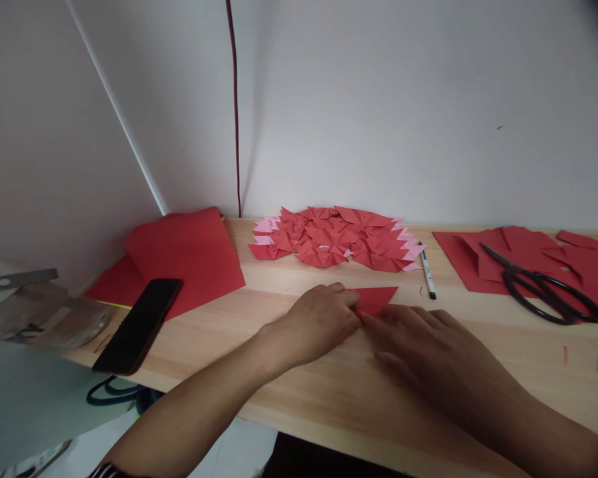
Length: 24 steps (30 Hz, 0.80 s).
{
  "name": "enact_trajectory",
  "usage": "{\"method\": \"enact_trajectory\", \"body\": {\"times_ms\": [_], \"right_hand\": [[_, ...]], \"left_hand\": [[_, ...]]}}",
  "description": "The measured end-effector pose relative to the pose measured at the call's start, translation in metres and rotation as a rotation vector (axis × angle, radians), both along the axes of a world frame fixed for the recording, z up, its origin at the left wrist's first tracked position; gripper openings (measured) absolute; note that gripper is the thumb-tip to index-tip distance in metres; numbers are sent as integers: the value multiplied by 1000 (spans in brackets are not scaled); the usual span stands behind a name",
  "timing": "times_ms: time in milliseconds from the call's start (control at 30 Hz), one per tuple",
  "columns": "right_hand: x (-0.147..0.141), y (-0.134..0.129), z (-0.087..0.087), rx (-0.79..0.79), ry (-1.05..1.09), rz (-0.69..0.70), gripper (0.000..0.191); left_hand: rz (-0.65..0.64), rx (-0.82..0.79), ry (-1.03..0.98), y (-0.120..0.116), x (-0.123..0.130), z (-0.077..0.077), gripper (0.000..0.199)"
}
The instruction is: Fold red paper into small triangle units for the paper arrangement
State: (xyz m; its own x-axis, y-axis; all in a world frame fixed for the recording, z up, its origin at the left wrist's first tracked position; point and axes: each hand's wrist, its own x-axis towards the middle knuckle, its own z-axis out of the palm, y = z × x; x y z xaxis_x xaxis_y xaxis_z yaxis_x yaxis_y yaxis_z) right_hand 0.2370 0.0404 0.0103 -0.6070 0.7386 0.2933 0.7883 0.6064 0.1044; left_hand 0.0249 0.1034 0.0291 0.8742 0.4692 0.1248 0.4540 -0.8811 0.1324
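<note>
A small folded piece of red paper (377, 299) lies on the wooden table between my two hands. My left hand (323, 320) is closed, its curled fingers gripping the left end of the paper. From the right, my right hand (421, 338) holds the near edge, with fingers bent and fingertips close to those of the left. The far edge and right tip of the paper show beyond my fingers; the rest is hidden under them. Just behind it sits a pile of folded red and pink paper pieces (331, 236).
A white pen (427, 272) lies right of the pile. Black-handled scissors (548, 292) rest on cut red paper (513, 249) at the right. Larger red sheets (194, 259), a black phone (139, 325) and a clear plastic container (70, 322) are at the left. A wall stands behind.
</note>
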Motion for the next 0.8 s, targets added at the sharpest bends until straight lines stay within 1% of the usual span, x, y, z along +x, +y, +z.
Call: {"method": "enact_trajectory", "body": {"times_ms": [167, 267, 333, 467, 533, 600, 700, 800], "right_hand": [[-5, -1, 1, -8, -38, -19, 30], [-6, -1, 4, 12, -33, -8, 23], [-5, -2, 6, 31, -19, 3, 23], [-1, 0, 5, 39, 10, 6, 31], [1, 0, 5, 55, 31, 7, 32], [1, 0, 6, 72, 52, 18, 32], [-1, -1, 7, 36, 42, 30, 33], [-5, -2, 4, -6, 21, 18, 33]], "left_hand": [[-26, 11, 37, -2, -2, 9, 24], [-27, -9, 58, -3, -3, 15, 24], [-27, -28, 63, -3, -3, 16, 23], [-34, -61, 49, -2, -6, 14, 23], [-35, -94, 37, -1, -6, 12, 25], [-7, -124, 31, 0, -7, 10, 25], [27, -129, 23, 0, -7, 9, 26], [3, -111, 13, -1, -7, 9, 27]]}}
